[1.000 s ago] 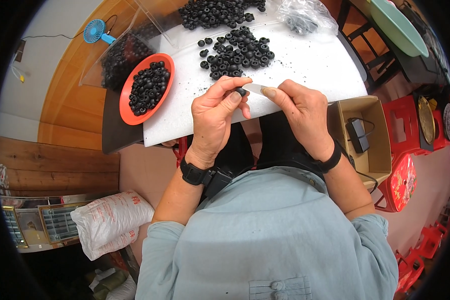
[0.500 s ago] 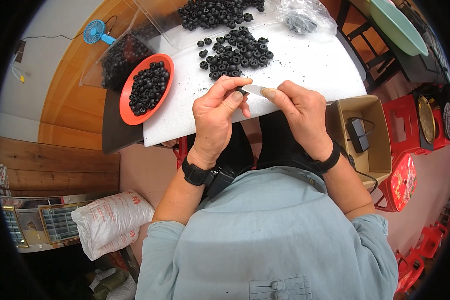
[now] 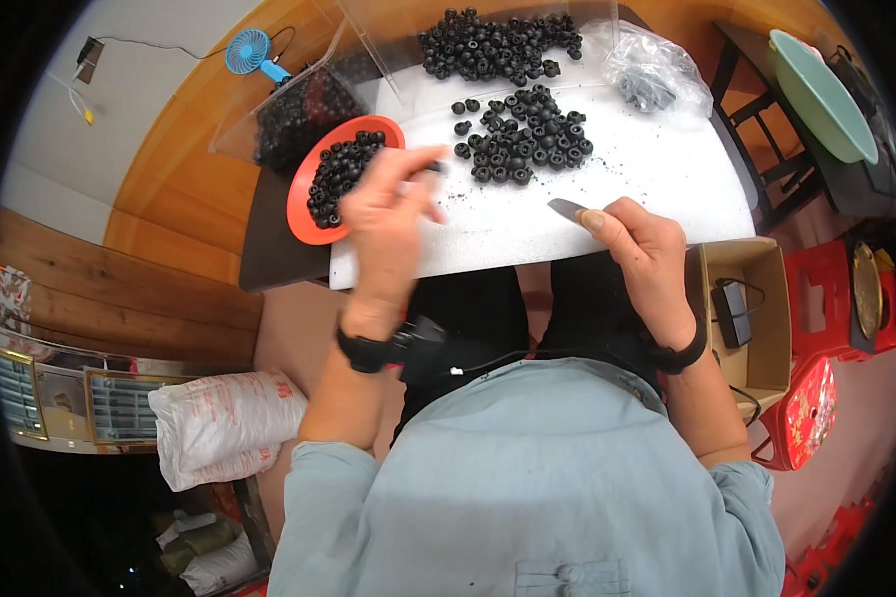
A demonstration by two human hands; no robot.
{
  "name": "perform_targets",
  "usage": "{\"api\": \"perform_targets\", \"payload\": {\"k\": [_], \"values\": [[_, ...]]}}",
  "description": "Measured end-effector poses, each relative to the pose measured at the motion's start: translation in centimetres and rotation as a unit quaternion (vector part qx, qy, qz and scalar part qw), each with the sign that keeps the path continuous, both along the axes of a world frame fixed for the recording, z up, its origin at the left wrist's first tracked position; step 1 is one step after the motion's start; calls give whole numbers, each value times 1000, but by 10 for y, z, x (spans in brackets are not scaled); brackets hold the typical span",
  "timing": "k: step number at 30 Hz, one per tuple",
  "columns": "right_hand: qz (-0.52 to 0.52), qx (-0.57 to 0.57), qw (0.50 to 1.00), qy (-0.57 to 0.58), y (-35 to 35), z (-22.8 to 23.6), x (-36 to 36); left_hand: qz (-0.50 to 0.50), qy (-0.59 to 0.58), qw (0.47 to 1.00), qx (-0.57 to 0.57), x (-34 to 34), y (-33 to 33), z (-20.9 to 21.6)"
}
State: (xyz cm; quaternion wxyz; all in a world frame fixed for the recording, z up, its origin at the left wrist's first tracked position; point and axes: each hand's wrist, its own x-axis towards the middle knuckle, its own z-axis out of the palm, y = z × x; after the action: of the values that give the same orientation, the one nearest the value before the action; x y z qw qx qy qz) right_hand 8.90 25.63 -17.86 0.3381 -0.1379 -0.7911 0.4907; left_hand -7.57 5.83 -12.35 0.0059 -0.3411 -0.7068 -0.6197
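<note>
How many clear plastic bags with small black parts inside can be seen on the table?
2. One clear bag lies at the table's far left, behind the orange dish. The other clear bag lies at the far right. More may be hidden.

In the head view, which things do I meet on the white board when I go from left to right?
Orange plate of black beads → left hand → loose pile of black beads → right hand holding a small blade.

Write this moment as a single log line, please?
left hand: blurred beside orange dish of black rings | right hand: holds small blade | white board: loose ring pile
</note>
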Motion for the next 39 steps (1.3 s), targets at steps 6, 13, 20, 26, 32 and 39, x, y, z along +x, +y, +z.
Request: {"api": "perform_targets", "payload": {"k": [6, 13, 20, 26, 32, 39], "values": [[14, -30, 999, 12, 0, 3, 1, 124, 294, 916, -242, -73, -42, 23], [18, -25, 999, 18, -2, -1, 1, 14, 317, 914, -253, -45, 40, -8], [8, -6, 1000, 20, -3, -2, 3, -30, 305, 917, -255, -63, 53, -18], [5, 8, 1000, 21, -1, -2, 3, -77, 315, 923, -209, -31, 16, -8], [0, 19, 1000, 21, -2, -5, 0, -73, 274, 950, -132, -10, -9, -24], [-11, 41, 999, 7, -6, -4, 0, 50, 212, 966, -138, -4, 10, -39]]}}
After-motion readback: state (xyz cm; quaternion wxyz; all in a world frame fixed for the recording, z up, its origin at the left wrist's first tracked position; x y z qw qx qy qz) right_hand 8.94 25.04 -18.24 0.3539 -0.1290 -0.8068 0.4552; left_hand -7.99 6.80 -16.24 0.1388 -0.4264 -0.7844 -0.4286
